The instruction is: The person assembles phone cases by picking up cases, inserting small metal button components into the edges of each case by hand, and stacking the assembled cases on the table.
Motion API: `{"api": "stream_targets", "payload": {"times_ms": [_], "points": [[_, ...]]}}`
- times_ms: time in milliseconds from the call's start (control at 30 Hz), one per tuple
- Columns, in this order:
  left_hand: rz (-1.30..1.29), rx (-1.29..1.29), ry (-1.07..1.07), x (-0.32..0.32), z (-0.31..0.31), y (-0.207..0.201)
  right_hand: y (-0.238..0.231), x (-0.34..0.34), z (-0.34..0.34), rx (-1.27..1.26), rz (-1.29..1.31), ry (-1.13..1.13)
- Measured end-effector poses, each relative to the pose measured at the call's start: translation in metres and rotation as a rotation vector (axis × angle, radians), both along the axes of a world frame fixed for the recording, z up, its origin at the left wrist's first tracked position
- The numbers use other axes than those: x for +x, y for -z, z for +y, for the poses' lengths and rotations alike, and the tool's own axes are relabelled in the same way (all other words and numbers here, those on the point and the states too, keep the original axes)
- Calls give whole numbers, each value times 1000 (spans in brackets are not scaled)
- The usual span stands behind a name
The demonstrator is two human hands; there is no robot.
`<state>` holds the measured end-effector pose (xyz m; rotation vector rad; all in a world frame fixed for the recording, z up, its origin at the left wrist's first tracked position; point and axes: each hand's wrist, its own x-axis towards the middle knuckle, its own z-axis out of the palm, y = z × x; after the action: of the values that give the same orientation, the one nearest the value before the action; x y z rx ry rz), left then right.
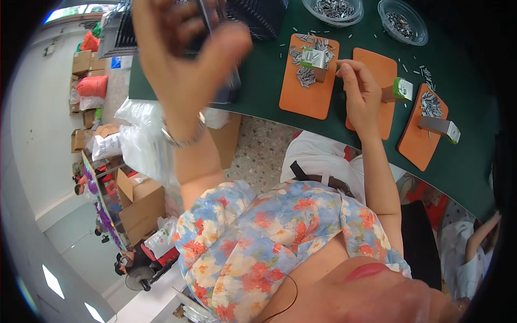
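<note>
My left hand (186, 64) is raised close to the camera at the upper left, smeared by motion. Its thumb stands out to the side, and the other fingers curl near a dark thin edge; whether they grip it I cannot tell. Over the table, my right hand (362, 96) has thumb and index finger closed together, and anything between them is too small to make out. Its fingertips are beside the left orange board (301, 102), which carries a metal block with a green end (318, 63) and loose small grey metal cylinders (307, 76). Under the hand lies the middle orange board (374, 62).
A third orange board (414, 140) holds more cylinders and a metal piece with a green end (442, 129). Two clear plastic bowls (412, 40) of cylinders stand at the back. Black slatted baskets (258, 19) stand at the back left. Another person's arm (482, 234) shows at the right.
</note>
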<state>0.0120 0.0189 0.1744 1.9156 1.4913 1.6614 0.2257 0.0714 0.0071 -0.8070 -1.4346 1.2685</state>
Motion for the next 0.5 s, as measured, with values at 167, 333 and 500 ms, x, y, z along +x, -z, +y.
{"api": "stream_targets", "payload": {"times_ms": [167, 333, 500], "points": [[-495, -181, 70, -5, -47, 123, -27, -31, 0, -74, 89, -92], [-735, -288, 71, -3, -59, 175, -22, -59, 9, 5, -77, -97], [-743, -404, 151, -19, -56, 194, -20, -73, 5, 57, -136, -39]]}}
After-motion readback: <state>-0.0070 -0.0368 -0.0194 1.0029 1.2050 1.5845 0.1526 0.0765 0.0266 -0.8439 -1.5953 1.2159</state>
